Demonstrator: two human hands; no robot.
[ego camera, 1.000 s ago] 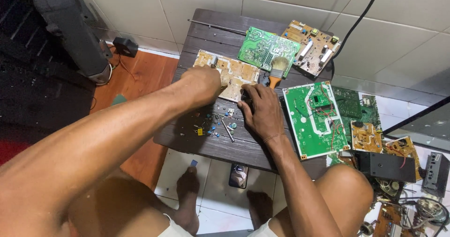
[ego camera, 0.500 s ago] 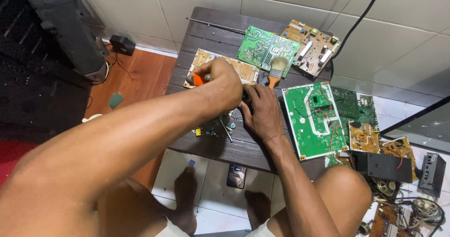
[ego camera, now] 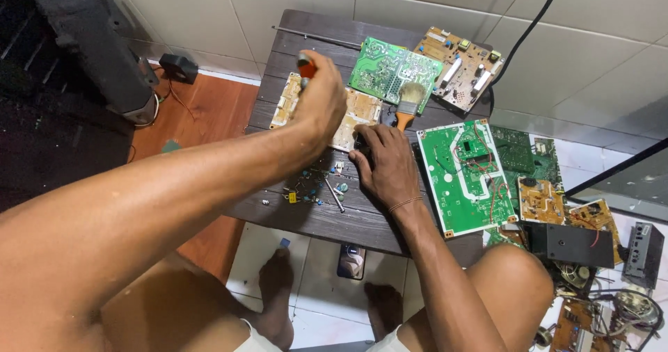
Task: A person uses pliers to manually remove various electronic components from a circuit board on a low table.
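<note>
Item: tan circuit board [ego camera: 351, 115], lying flat on the dark wooden table [ego camera: 327, 220], toward its far middle, partly hidden under the left arm.

Left hand [ego camera: 319, 101]: hovering over the board, its grip closing tight around a tool with an orange handle [ego camera: 306, 67]; the working end is hidden beneath the fist. Right hand [ego camera: 386, 165]: resting palm-down at the board's near right corner, fingers curled together; whether it is pinching anything, I cannot tell.

Handling, as a judgement: the board is looking light, thin and stiff, likely brittle at its soldered parts and sharp underneath. Taking hold by the bare edges or corners is looking safest, never by the raised parts.

Surroundings: a paintbrush [ego camera: 409, 101] is lying just beside the right hand, its bristles overlapping a green board [ego camera: 390, 70]. A brown board with white parts [ego camera: 460, 67] is sitting at the far right corner. A large green board [ego camera: 466, 174] is overhanging the table's right edge, close by the right wrist. Small loose components [ego camera: 313, 188] and a metal pin are lying scattered near the front, between the two arms.

Edges and room: the table is crowded on the right and at the back; the left strip and near edge are offering the most open room. A phone [ego camera: 352, 261] is lying on the tiled floor below, between the feet.
</note>
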